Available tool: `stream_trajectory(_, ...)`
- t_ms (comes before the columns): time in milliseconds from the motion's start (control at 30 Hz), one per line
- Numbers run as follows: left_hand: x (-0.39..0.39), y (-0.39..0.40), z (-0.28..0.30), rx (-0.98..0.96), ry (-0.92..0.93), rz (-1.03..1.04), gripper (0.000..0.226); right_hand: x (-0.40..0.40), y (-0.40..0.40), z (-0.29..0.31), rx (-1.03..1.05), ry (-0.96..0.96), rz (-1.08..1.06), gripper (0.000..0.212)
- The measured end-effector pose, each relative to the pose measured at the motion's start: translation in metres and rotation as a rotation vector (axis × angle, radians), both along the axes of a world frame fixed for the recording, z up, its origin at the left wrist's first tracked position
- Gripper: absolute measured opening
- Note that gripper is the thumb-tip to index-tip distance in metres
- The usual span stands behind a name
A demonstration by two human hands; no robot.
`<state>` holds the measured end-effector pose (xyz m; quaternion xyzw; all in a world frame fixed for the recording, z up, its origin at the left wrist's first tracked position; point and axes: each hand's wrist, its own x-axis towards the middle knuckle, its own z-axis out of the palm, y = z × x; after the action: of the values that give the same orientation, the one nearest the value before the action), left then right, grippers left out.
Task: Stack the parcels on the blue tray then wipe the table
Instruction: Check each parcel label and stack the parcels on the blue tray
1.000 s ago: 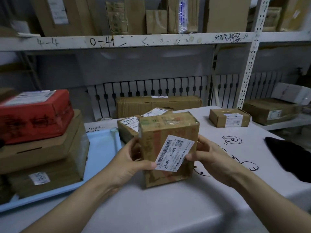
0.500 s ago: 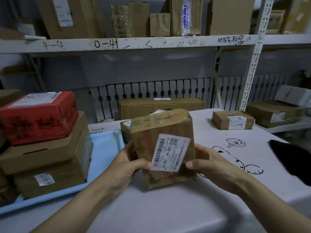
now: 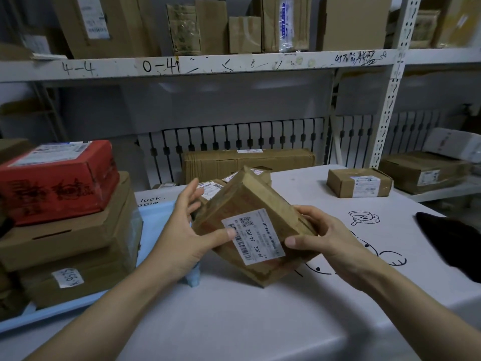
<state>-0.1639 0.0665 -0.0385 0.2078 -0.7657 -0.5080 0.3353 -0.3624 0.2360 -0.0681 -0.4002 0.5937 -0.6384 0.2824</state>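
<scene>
Both hands hold a taped brown cardboard parcel (image 3: 250, 225) tilted above the table (image 3: 234, 321), its white barcode label facing up: the left hand (image 3: 182, 230) with its thumb on the label's edge, the right hand (image 3: 322, 238) curled round the lower right corner. The blue tray (image 3: 156, 217) lies just left, its near strip bare beside the stacked boxes (image 3: 70, 230).

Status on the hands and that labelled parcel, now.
Both hands, left and right, on labelled parcel, tilted, off the table. Blue tray has free space beside the stack. Nothing blocking.
</scene>
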Motion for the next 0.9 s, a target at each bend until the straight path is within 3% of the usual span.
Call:
stream_trajectory(133, 0.002, 0.002, 0.009, -0.094, -0.058, -0.073, 0.101, 0.006, -0.004, 0.008, -0.026, 0.073, 0.009, 0.060)
stream_trajectory(333, 0.003, -0.008, 0.005, 0.014, -0.008, -0.079, 0.078, 0.004, -0.009, 0.013, -0.060, 0.157, -0.085, 0.083)
stream_trajectory(633, 0.007, -0.014, -0.012, 0.243, 0.116, -0.050, 0.086, -0.004, -0.012, -0.015, 0.041, 0.011, -0.176, 0.114)
stream_trajectory(700, 0.006, -0.013, -0.014, 0.278, 0.141, -0.059, 0.085, -0.004, -0.014, -0.024, 0.085, -0.020, -0.116, 0.105)
stream_trajectory(833, 0.004, -0.005, -0.014, 0.325, 0.175, -0.066, 0.079, 0.005, -0.016, -0.027, 0.127, -0.064, 0.034, 0.058)
stream_trajectory(900, 0.005, -0.003, -0.015, 0.350, 0.183, -0.068, 0.072, 0.006, -0.016, -0.029, 0.122, -0.132, 0.072, 0.054)
